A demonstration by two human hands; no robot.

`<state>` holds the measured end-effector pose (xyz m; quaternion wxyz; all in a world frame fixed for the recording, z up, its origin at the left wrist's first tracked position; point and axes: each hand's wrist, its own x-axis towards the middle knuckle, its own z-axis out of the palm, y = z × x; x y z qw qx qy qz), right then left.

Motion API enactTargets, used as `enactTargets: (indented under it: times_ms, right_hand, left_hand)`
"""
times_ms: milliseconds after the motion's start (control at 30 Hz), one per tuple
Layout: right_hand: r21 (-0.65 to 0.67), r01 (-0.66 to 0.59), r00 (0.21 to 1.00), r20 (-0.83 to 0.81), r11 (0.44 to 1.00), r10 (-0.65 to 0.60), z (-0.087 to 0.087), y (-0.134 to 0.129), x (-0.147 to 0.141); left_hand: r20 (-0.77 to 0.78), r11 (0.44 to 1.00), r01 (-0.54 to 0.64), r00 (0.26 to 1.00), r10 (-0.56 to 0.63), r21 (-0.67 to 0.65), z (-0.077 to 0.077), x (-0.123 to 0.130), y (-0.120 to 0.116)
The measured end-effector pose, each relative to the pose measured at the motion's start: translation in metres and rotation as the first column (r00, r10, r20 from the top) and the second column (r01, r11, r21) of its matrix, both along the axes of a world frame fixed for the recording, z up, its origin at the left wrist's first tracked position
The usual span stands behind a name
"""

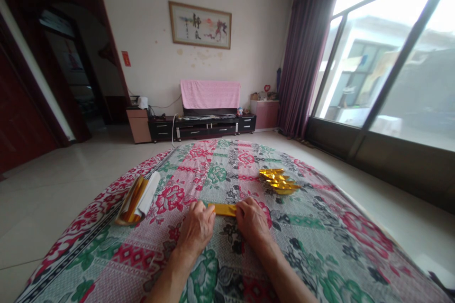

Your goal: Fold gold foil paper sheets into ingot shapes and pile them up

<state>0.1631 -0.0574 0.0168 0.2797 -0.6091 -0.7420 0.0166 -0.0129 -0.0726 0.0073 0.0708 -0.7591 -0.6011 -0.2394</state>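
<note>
A narrow folded strip of gold foil paper lies level over the flowered cloth, stretched between my two hands. My left hand grips its left end with curled fingers. At the right end, my right hand is closed on the strip; both thumbs are mostly hidden. Beyond my right hand sits a cluster of folded gold foil pieces, shiny and pointed at the ends. To the left rests an opened white wrapper with gold paper sheets inside.
The cloth covers a rounded table. Past its far edge stand a low black cabinet and a screen under a pink cloth. Large windows and a purple curtain are on the right, a dark doorway on the left.
</note>
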Motion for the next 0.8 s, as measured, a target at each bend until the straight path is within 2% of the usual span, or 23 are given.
enactTargets:
  times_ms: [600, 800]
  right_hand:
    - [-0.032, 0.013, 1.000, 0.005, 0.999, -0.012, 0.0027, -0.0011, -0.0008]
    - [-0.026, 0.008, 1.000, 0.006, 1.000, -0.008, 0.0029, -0.0007, -0.0005]
  left_hand:
    - [-0.034, 1.000, 0.005, 0.999, -0.004, 0.027, -0.0036, 0.0001, 0.0021]
    - [-0.023, 1.000, -0.005, 1.000, 0.005, 0.014, -0.0003, 0.0016, 0.0002]
